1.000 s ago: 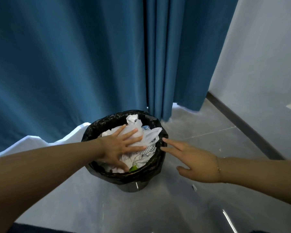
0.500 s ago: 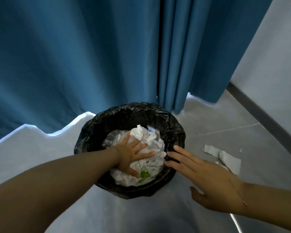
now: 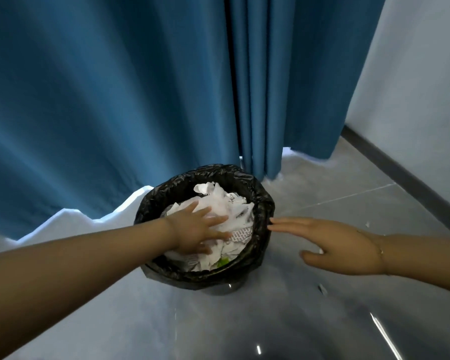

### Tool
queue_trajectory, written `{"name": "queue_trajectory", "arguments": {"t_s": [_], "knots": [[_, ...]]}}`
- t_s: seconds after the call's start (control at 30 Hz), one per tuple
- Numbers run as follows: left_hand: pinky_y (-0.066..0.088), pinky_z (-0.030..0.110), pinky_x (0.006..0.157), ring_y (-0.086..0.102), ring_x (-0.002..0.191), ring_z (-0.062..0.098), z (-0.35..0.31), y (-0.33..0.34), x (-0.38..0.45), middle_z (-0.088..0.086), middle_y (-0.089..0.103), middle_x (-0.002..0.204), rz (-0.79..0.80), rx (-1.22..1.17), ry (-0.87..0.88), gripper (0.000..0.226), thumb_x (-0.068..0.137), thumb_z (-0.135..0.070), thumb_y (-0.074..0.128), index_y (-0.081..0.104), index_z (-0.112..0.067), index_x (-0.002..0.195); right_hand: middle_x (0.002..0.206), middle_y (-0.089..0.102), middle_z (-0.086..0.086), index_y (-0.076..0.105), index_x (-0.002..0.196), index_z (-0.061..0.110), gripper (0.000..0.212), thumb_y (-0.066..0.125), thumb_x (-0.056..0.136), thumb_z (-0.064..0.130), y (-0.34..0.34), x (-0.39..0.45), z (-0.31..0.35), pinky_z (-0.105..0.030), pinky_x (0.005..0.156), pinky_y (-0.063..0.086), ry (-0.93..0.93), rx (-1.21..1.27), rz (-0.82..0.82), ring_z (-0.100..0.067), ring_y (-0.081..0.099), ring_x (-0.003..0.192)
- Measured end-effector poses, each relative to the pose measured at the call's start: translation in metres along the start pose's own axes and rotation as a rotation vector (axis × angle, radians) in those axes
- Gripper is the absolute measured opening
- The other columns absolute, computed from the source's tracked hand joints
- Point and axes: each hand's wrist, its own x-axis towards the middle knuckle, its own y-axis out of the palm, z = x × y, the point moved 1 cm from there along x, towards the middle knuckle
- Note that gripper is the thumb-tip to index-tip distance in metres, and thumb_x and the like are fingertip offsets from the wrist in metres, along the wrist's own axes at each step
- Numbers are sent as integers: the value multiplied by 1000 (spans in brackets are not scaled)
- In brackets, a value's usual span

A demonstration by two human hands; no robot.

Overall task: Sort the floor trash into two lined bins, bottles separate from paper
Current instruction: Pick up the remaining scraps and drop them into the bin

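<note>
A round bin with a black liner [image 3: 264,203] stands on the grey floor in front of the curtain. It is filled with crumpled white paper [image 3: 229,201], and a green scrap shows at its near edge. My left hand [image 3: 198,229] lies flat on the paper with fingers spread, pressing it down. My right hand [image 3: 330,240] is stretched out with straight fingers, its fingertips at the liner's right rim. Neither hand holds anything. No bottles and no second bin are in view.
A blue curtain [image 3: 115,100] hangs close behind the bin. A pale wall with a dark skirting board [image 3: 405,183] runs along the right. Small paper bits [image 3: 322,289] lie on the glossy grey floor to the right.
The view has shifted, so the torn paper seen on the floor at the right is out of frame. My left hand stays pressed on the paper; my right hand stays at the rim.
</note>
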Motion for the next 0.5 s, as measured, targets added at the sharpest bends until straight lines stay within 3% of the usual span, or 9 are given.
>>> {"name": "queue_trajectory", "arguments": {"t_s": [0.1,0.13,0.2,0.23,0.3,0.37,0.43,0.5], "knots": [[24,43,111,29,138,29,-13,-34,-25,4,20,156,-121,81,-70,48,99,-39,36,27,-35,146,139,43,19,36,139,36,51,50,93,18,-4,-22,-13,-12,107,30,119,-11,19,5,44,123],[35,41,103,43,127,29,-19,-47,-30,6,38,146,-217,103,-75,42,97,-35,38,40,-30,139,132,52,16,43,135,33,45,50,93,18,-4,-30,-20,-10,102,34,160,-11,22,4,50,116],[46,37,77,59,95,26,-34,-71,-30,5,62,105,-447,130,-24,23,89,-26,52,61,-18,108,122,60,15,52,128,31,37,51,93,21,-2,-46,-35,3,89,32,239,-51,33,3,55,108],[47,34,65,60,81,25,-44,-80,-22,4,63,87,-545,124,29,12,80,-22,61,63,-16,91,120,61,14,54,126,31,34,51,93,23,0,-56,-43,4,84,31,281,-74,52,2,56,106],[44,29,56,58,68,24,-68,-97,-8,3,59,73,-630,93,130,14,66,-18,71,61,-16,76,118,63,10,56,124,31,31,50,93,26,5,-65,-61,-4,85,36,352,-103,101,-4,58,104],[43,30,62,58,78,24,-104,-109,21,5,60,84,-650,70,201,17,70,-15,67,62,-15,86,116,64,3,58,122,28,31,50,93,25,11,-78,-78,-13,86,39,430,-133,150,-10,59,104],[38,35,71,52,99,29,-142,-107,57,10,55,107,-532,-59,185,24,85,-11,55,55,-11,108,116,63,4,58,123,27,31,49,93,24,17,-89,-93,-11,80,34,493,-136,171,-10,56,103],[36,36,75,49,106,32,-176,-96,96,14,48,118,-376,-242,95,27,90,-9,50,49,-8,117,117,61,5,57,122,26,32,49,92,23,27,-101,-109,-12,79,31,557,-97,169,-8,52,97]]}}
